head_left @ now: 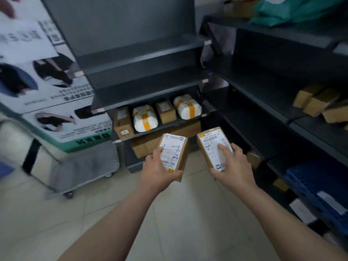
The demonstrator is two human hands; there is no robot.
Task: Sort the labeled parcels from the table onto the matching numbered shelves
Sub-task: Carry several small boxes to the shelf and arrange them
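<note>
Gripping one box each, left hand (157, 169) holds box (174, 154), right hand (232, 164) another (213, 147); labels blurred, fingers partly hidden.

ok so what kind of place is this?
Probably a parcel pickup or sorting room: dark metal shelves hold cardboard boxes and taped white parcels; left hand and right hand each hold a labeled box.
</note>
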